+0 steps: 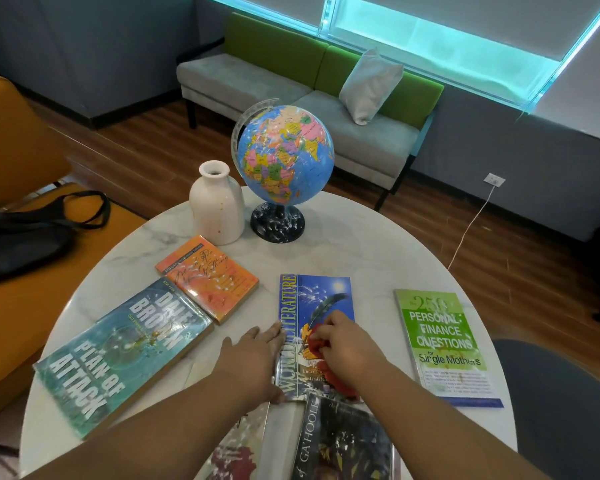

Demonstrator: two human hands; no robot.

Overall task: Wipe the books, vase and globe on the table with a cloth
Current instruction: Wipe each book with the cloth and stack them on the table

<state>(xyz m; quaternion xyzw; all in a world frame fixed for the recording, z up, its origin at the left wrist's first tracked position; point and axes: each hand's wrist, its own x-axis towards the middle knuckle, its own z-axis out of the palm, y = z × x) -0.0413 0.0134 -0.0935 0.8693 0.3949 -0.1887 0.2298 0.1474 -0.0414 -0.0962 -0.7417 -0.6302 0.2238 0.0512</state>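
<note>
On the round marble table (368,237) lie several books. My right hand (349,348) grips a red cloth (340,381) and presses it on the blue World Literature book (321,296). My left hand (253,362) lies flat with straight fingers against that book's left edge. A teal Plan of Attack book (118,355) and an orange book (207,278) lie to the left, and a green finance book (447,344) to the right. A dark book (343,445) sits at the near edge. The white vase (217,202) and the globe (283,157) stand at the far side.
A grey and green sofa (291,84) with a pillow (369,86) stands behind the table. An orange seat (25,202) with a black bag (21,237) is on the left. A dark chair (561,410) is at the right. A white cable (471,226) runs across the wooden floor.
</note>
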